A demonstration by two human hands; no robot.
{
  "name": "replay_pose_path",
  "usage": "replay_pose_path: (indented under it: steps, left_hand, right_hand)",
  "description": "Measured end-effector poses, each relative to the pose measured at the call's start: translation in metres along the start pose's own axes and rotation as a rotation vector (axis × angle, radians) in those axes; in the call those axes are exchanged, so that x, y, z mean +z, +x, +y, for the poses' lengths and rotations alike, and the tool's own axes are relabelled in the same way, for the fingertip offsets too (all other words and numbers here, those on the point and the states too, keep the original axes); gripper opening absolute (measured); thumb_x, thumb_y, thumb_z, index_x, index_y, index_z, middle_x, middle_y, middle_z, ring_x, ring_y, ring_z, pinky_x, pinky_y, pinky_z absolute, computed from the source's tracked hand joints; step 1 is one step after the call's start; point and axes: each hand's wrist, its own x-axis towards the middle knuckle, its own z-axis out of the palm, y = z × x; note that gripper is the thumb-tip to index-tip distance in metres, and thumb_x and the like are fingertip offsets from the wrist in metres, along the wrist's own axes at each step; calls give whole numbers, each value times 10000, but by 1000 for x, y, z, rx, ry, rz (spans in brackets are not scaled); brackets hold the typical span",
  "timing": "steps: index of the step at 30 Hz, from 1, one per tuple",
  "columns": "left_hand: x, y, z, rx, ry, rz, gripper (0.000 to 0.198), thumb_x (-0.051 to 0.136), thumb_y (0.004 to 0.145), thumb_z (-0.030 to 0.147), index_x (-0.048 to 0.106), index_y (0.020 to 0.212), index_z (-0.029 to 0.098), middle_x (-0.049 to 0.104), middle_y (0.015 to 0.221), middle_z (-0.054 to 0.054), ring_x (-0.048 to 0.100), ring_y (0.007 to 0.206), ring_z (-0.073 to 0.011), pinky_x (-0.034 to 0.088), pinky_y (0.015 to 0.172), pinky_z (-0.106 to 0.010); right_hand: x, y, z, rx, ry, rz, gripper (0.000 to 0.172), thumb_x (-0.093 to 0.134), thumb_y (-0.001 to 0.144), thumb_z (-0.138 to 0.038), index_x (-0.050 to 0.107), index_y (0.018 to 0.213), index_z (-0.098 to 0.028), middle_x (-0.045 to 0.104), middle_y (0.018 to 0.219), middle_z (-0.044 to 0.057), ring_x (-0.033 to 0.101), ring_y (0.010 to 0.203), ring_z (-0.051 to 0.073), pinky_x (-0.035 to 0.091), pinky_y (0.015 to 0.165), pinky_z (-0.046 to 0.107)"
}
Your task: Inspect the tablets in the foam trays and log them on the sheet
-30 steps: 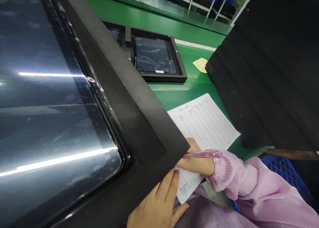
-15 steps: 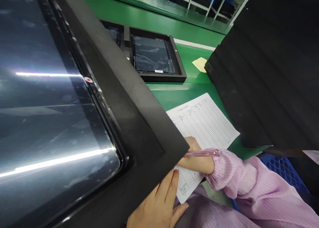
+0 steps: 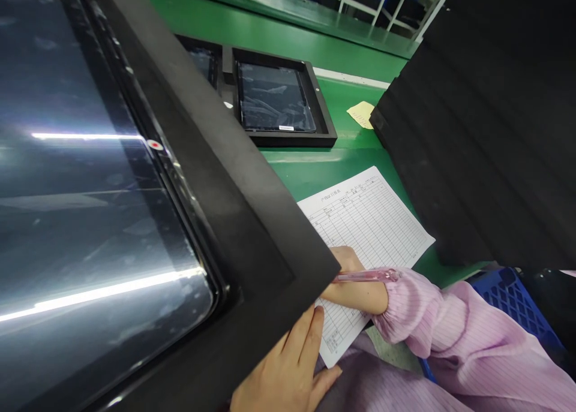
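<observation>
A printed form (image 3: 382, 220) with a grid of lines lies on the green table, its left part hidden behind the corner of a black tray. My right hand (image 3: 353, 286), below a pink sleeve, rests on the sheet and holds a pink translucent pen (image 3: 369, 276); the fingers and the pen's tip are out of sight behind the tray. Lower down, my left hand (image 3: 288, 361) lies flat at the sheet's lower left edge, fingers stretched out and partly covered by the tray, thumb apart. It holds nothing visible.
A large black tray (image 3: 265, 220) with a film-covered tablet (image 3: 90, 178) fills the left foreground. Behind are another tablet (image 3: 274, 97) in a black tray and a yellow note (image 3: 361, 114). Stacked black trays (image 3: 486, 130) stand at right, above a blue crate (image 3: 517, 304).
The view has shifted very slightly, and a little more of the blue crate shows. Both hands and the pen stay in nearly the same places.
</observation>
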Motion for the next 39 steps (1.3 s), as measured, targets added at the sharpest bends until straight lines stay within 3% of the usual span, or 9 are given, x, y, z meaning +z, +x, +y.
replay_pose_path:
  steps: [7,12,27,34,39]
  left_hand:
    - [1,-1,1,4,-3,-15,481,431,893,473,625,1061,66,650,1092,-124,559,1043,-279,298,997,-399]
    - [1,-1,0,6,8,0,480,421,896,466,629,1050,62,653,1077,-125,577,995,-278,307,985,-403]
    - [0,0,0,-1,-4,7,479,417,901,467,639,1033,63,661,1062,-121,569,1025,-272,303,994,-394]
    - [7,-4,9,-137,-77,49,508,360,917,487,631,1041,76,653,1087,-112,545,1084,-274,300,1020,-395]
    - [9,-5,10,-144,-75,44,509,354,917,493,624,1057,84,649,1104,-103,563,1050,-267,306,1020,-393]
  right_hand:
    - [2,-1,3,-36,-11,11,335,507,795,-134,274,562,-194,368,505,-58,352,435,55,305,417,208]
    - [4,0,7,-165,51,115,342,520,806,-166,278,567,-192,397,497,-63,374,414,49,317,418,199]
    - [6,-1,8,-174,42,141,320,529,779,-131,296,566,-187,349,496,-69,335,414,46,287,415,196]
    - [7,-1,10,-162,3,126,311,525,787,-151,304,571,-186,345,494,-71,341,413,45,279,408,191]
    - [5,0,8,-212,92,177,301,502,788,-162,305,560,-181,351,486,-66,333,402,43,269,398,190]
